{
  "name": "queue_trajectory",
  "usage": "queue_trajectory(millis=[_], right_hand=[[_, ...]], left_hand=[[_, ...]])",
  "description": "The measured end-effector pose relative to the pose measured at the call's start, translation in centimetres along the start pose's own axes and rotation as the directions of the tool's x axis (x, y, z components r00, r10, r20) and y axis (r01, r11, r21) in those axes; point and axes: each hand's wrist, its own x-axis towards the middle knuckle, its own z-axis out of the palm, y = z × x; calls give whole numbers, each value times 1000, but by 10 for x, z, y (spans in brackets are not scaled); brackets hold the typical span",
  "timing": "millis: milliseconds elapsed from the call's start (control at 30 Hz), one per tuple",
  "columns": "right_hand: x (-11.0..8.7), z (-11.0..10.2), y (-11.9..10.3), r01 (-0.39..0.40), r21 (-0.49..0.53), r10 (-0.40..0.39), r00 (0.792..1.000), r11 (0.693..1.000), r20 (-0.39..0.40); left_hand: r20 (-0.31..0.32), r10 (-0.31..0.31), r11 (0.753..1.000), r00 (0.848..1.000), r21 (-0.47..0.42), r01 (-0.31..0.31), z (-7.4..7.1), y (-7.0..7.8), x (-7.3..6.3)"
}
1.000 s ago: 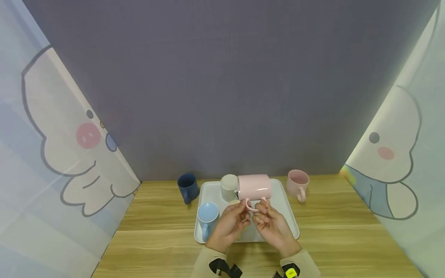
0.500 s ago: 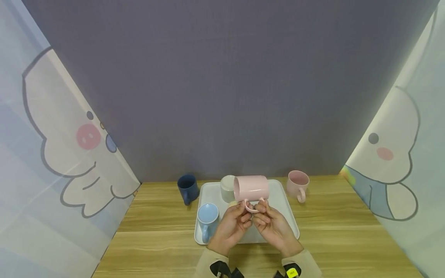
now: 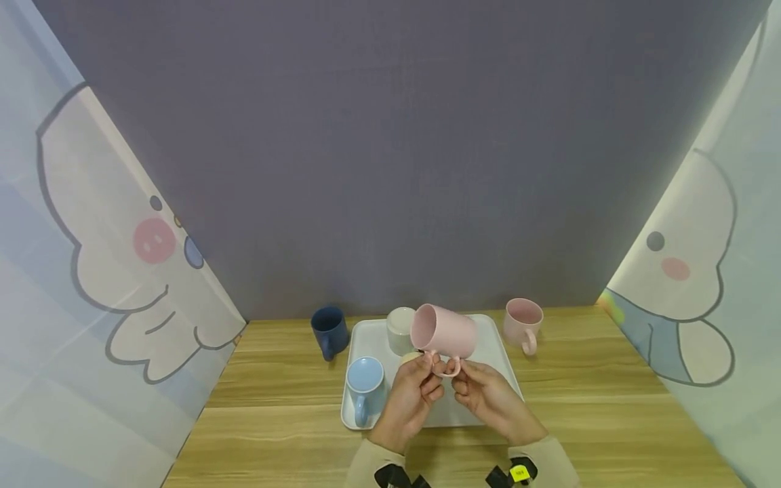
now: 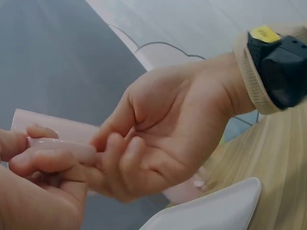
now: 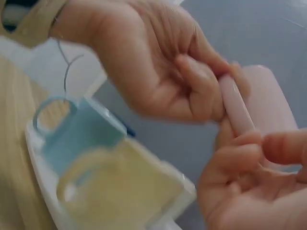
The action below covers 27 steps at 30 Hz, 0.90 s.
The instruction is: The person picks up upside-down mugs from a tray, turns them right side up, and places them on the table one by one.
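A pale pink mug (image 3: 443,331) hangs on its side above the white tray (image 3: 370,337), its mouth turned left and toward me. My left hand (image 3: 427,375) pinches the mug's handle (image 3: 448,370) from the left. My right hand (image 3: 462,383) holds the same handle from the right, with thumb and fingers curled on it. In the right wrist view the handle (image 5: 234,103) runs between the left hand's fingers (image 5: 201,88) and the right fingertips (image 5: 249,165). In the left wrist view the handle (image 4: 62,147) lies across the right hand's fingers (image 4: 122,153).
On the tray stand a light blue mug (image 3: 365,379), a grey-white mug (image 3: 401,328) and a yellowish mug (image 3: 410,356) half hidden behind my left hand. A navy mug (image 3: 329,329) stands left of the tray, and a second pink mug (image 3: 523,322) to its right, both on the wooden table (image 3: 598,400).
The pink mug has turned in my hands, so that its mouth now shows at the left and it tilts. My right hand has shifted slightly to the right.
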Motion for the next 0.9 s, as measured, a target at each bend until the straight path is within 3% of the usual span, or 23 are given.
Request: queue_trajectory(millis=[67,133,200,300,367,467,533,600,767,900], right_hand=[[-4,-4,0,-67,-179,37,986,982,-165],[-8,-10,0,-154,-350,28,941,924,-338],[-14,-19,0,-252,-508,-29,876,824,-482],[-24,-35,-1,-387,-675,-145,794,628,-590],[-31,-47,-2,-462,-732,-196,763,502,-616],[-41,-65,-2,-521,-768,-218,755,373,-618],[-47,-75,0,-538,-778,-216,759,323,-615],[-50,-85,3,-549,-783,-213,760,293,-613],[-51,-99,5,-574,-776,-216,749,260,-627],[-51,-105,3,-590,-780,-208,753,208,-625]], left_hand=[[-46,14,1000,999,26,-13,-1,1,-1],[-96,38,997,995,69,-32,-3,4,-2],[-145,70,990,987,131,-51,-7,9,-4],[-195,129,968,972,239,-80,-16,21,-8],[-227,172,950,959,294,-101,-22,30,-10],[-279,255,917,926,374,-140,-32,44,-13],[-314,318,894,895,415,-172,-39,53,-15],[-343,383,867,858,454,-205,-46,61,-17],[-421,488,825,765,507,-248,-64,82,-21],[-479,543,795,689,557,-239,-81,98,-27]])
